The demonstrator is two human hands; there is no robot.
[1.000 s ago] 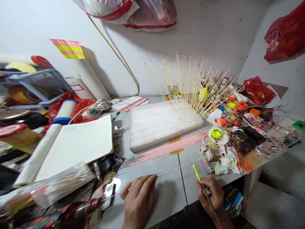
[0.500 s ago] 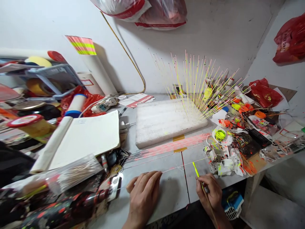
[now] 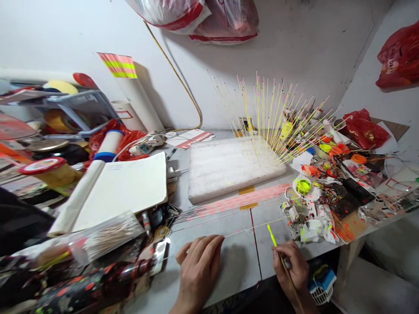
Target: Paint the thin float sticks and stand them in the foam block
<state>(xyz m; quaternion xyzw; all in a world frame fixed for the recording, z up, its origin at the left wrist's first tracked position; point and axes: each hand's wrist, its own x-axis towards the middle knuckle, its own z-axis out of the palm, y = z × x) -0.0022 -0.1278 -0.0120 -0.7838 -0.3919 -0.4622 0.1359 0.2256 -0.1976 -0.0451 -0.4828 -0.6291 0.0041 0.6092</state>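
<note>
My left hand [image 3: 199, 264] rests low over the table, its fingers closed around the end of a thin pale rod [image 3: 240, 231] that runs right toward the paint pots. In my right hand [image 3: 290, 261] is a paintbrush [image 3: 272, 236] with bright yellow paint on its tip, pointing up and left. The brush tip is just below the rod; I cannot tell whether they touch. Behind my hands several pink-and-white rods [image 3: 229, 205] lie side by side. A white foam block [image 3: 222, 170] holds many upright rods [image 3: 265, 117] with yellow and pink paint.
An open pot of yellow paint [image 3: 303, 186] sits among paint-stained papers [image 3: 310, 229] at right. To the left are an open notebook [image 3: 127, 187], a bag of cotton swabs [image 3: 108, 237] and a paint-spotted bottle [image 3: 81, 288]. Plastic bags [image 3: 225, 22] hang above.
The view has shifted slightly, so everything sits a little further right. The brush remains in my right hand and the rod in my left, with hardly any movement.
</note>
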